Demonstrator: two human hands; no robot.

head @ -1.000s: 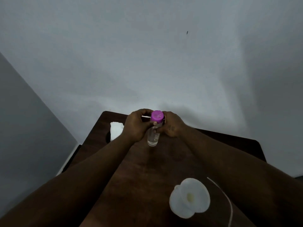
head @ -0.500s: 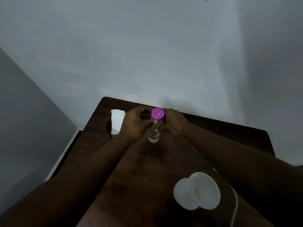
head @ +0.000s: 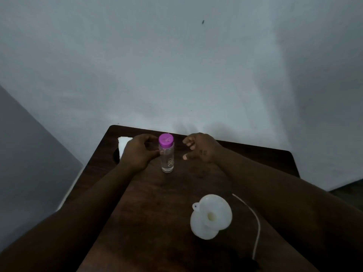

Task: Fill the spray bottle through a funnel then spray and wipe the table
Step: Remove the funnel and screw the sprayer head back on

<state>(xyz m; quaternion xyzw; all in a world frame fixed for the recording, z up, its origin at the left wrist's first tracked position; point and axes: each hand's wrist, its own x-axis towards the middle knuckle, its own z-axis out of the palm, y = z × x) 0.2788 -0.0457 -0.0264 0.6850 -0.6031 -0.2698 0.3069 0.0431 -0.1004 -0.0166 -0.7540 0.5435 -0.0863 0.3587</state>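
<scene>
A small clear bottle [head: 167, 160] with a purple cap stands upright on the dark wooden table [head: 157, 213], near its far edge. My left hand [head: 138, 153] sits just left of the bottle, fingertips touching its side in a light hold. My right hand [head: 200, 147] hovers a little to the right of the bottle, fingers curled and apart, holding nothing. A white funnel [head: 211, 217] lies on its side on the table, nearer to me and to the right. A folded white cloth [head: 123, 144] lies at the far left corner, partly hidden by my left hand.
A thin white tube or cord [head: 255, 222] curves along the table right of the funnel. A round hole [head: 116, 155] is cut in the table under the cloth. A pale wall stands right behind the table.
Both hands were closed around the bottle's cap and neck. Now my right hand has let go and pulled to the right, and my left has loosened to a touch on the bottle's side.
</scene>
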